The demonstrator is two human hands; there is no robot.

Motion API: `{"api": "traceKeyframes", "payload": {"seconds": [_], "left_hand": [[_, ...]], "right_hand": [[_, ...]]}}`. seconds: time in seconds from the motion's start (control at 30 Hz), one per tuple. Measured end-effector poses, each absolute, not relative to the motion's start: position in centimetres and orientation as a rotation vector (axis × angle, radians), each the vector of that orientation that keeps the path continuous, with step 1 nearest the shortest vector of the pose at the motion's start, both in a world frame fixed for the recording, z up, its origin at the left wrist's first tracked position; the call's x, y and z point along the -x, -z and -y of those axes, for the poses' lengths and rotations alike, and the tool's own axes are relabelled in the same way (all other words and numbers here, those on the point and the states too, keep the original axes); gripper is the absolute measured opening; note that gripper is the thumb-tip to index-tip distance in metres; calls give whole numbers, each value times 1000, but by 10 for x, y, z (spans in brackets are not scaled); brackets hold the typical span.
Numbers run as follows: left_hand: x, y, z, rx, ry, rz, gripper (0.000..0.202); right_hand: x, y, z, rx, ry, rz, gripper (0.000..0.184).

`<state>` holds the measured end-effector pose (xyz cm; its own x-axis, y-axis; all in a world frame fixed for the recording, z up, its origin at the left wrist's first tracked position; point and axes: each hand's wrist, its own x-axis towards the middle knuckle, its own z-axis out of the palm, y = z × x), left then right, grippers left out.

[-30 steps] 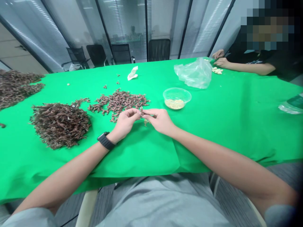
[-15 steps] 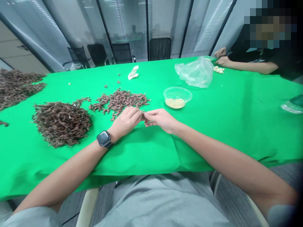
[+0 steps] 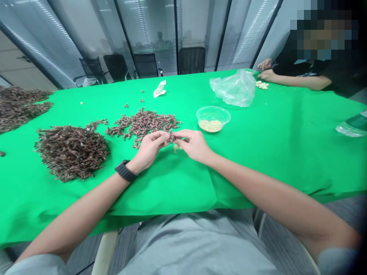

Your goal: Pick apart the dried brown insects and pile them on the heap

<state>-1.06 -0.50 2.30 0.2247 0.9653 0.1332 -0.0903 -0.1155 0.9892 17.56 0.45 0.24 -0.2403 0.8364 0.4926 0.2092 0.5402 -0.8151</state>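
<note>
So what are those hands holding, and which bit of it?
A knobbly brown piece, held between the left fingers and right fingers; which part each grips is too small to tell.

4 dark chairs [image 3: 192, 60] stand before tall glass panels [image 3: 197, 23].

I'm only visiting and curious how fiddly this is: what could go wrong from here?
The small brown piece at the fingertips of the left hand and right hand might slip loose. The open plastic bowl stands just beyond the right hand, so a knock could spill its pale grains. The loose brown pile by the left hand might scatter if brushed.
</note>
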Motion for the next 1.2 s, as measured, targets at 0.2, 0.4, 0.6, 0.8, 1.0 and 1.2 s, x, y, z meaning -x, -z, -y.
{"api": "traceKeyframes", "payload": {"seconds": [0.2, 0.4, 0.6, 0.8, 1.0, 1.2], "left_hand": [[11, -23, 5, -1237, -1087, -888, 20], [11, -18, 3, -1476, -1162, -955, 24], [18, -19, 3, -2167, -1289, -1101, 13], [23, -21, 3, -2435, -1267, -1036, 10], [14, -21, 4, -1748, -1176, -1027, 25], [13, -22, 4, -1564, -1170, -1021, 24]], "right_hand": [[-176, 2, -7, 823, -677, 1784, 25], [-173, 2, -4, 828, -701, 1779, 22], [-170, -2, 2, 877, -1044, 1680, 26], [-173, -2, -3, 862, -1271, 1610, 33], [-175, -2, -5, 842, -938, 1715, 21], [-175, -1, -4, 823, -855, 1774, 21]]}}
